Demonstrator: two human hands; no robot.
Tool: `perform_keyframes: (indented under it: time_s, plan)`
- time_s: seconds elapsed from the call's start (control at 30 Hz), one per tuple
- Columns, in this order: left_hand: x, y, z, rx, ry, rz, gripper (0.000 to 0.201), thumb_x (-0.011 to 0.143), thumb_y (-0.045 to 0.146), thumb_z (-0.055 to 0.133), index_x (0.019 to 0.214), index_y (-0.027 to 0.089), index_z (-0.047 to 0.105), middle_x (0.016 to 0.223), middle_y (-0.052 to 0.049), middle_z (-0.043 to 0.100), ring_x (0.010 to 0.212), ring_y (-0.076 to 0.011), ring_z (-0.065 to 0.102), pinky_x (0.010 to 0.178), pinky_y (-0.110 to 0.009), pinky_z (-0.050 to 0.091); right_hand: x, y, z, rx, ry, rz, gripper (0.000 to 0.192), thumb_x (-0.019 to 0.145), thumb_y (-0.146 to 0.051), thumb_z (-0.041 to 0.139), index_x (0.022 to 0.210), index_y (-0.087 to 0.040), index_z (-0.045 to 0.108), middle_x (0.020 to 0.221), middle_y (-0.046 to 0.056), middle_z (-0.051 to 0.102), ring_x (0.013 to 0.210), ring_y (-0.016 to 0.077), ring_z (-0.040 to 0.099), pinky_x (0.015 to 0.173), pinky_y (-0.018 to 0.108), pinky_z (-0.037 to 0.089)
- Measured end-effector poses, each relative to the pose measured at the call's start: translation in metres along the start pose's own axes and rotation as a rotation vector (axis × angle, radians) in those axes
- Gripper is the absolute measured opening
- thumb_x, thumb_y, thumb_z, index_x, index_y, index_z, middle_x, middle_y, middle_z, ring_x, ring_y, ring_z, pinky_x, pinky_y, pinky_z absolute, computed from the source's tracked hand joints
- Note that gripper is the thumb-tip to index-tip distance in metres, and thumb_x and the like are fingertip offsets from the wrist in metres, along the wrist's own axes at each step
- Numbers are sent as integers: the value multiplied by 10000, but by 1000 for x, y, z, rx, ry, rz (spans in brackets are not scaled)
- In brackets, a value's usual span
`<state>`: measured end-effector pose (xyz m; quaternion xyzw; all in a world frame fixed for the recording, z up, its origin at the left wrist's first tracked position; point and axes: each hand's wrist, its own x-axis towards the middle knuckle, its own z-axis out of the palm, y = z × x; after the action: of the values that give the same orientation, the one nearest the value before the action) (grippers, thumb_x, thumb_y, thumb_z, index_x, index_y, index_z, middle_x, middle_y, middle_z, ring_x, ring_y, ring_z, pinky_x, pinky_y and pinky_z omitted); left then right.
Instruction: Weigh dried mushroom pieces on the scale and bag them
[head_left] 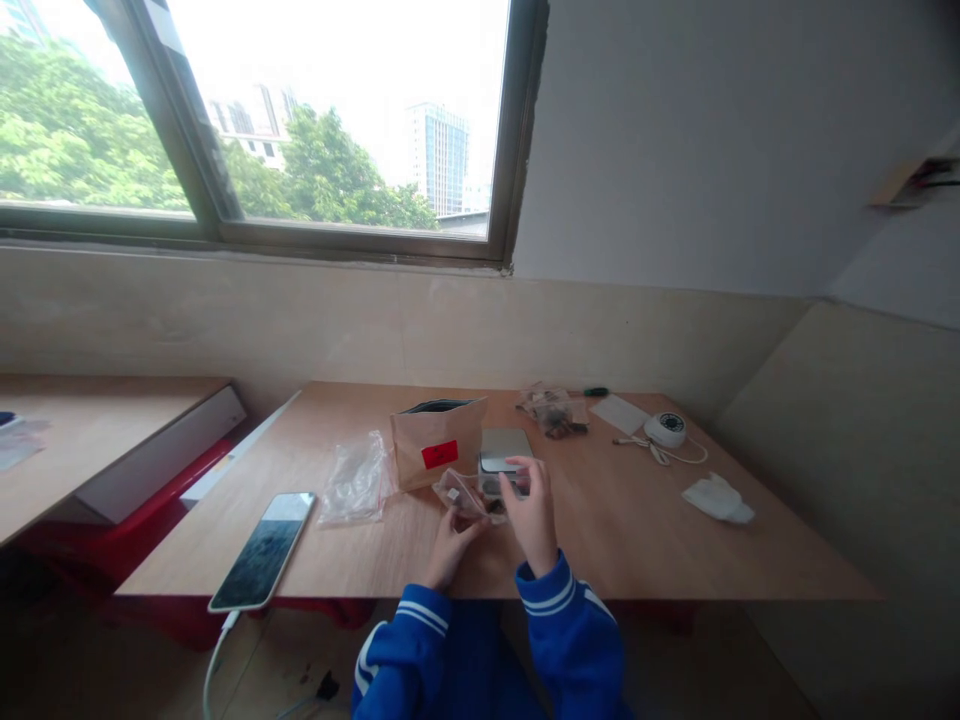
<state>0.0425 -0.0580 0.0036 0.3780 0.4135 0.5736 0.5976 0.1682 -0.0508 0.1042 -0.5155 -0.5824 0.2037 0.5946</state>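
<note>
I see my left hand (450,545) pinching the near end of a small clear plastic bag with dark pieces inside (466,495), which lies just ahead of both hands, its long axis running left to right, near the middle of the wooden table's (637,530) front edge. My right hand (534,510) is raised over the bag's right end, fingers curled down; whether it grips the bag I cannot tell. Just behind sits a small grey flat-topped scale (504,450), then a brown paper pouch with a red label (437,445) to its left.
</note>
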Motion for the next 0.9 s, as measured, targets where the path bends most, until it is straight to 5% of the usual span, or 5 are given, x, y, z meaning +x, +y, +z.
perform_keyframes:
  time_s: [0.13,0.2,0.4,0.6,0.9]
  plan:
    - [-2,1,2,35,-6,9,465,570,330,796,954,141,616,911,-83,699,929,-256,642,916,-432,456,-5,-10,1,76,-427,-72,169,808,-211,509,802,-227,677,854,41,635,825,189,598,770,318,483]
    - [-3,1,2,61,15,16,475,555,336,800,945,141,610,877,-71,694,903,-255,647,898,-428,467,-9,-7,2,65,-523,-47,189,803,-192,504,816,-229,689,863,34,647,827,189,610,767,317,485]
    - [-7,5,6,36,9,73,624,612,313,767,1155,181,487,1029,-72,666,1000,-256,625,944,-442,448,-12,-3,-3,-39,-448,7,268,789,-151,440,808,-226,696,833,34,635,784,187,614,729,312,495]
    - [-7,5,5,-4,11,116,778,666,267,736,1317,218,313,1247,-122,566,1168,-272,534,1039,-467,370,-11,-9,-8,-22,-309,107,307,814,-191,433,967,-207,699,1004,76,685,977,239,618,896,388,464]
    - [-1,-8,-1,-4,35,125,746,651,310,733,1290,221,360,1263,-102,543,1194,-289,503,1047,-456,355,-18,-20,-5,-186,-539,-68,284,765,-202,605,1046,-235,635,1011,63,600,957,234,555,888,420,453]
